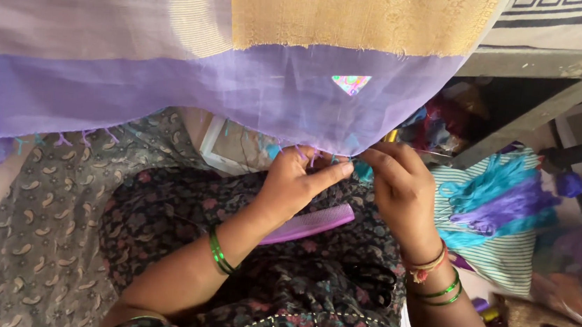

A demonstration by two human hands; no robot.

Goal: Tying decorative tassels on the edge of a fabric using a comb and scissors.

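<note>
Just below the middle of the frame, both hands meet at the lower edge of a sheer purple cloth (172,83) that hangs across the whole upper half of the picture. The left hand (294,183) comes up from the lower left, its fingers (329,174) drawn narrow and pinched on the small purple and teal tassels (313,156) along the cloth's hem. The right hand (401,187) comes in from the lower right, its fingers (379,163) likewise closed tight on the same stretch of fringe, nearly touching the left fingertips. What exactly sits between the fingertips is too small to tell beyond thread.

A golden woven band (360,12) runs along the top of the cloth, and a little bright triangular patch (351,83) shows in the purple just above the hands. Under the left wrist, a pink comb (310,223) lies slanted on the dark floral garment (181,210) covering the lap. Dark scissors (372,276) rest on the same garment, lower and to the right. Green bangles (220,252) circle the left wrist; green and red ones (435,278) circle the right.

At the right of the frame, a bundle of teal and purple yarn (501,203) lies on a striped cloth (507,263), near the right hand but apart from it.
</note>
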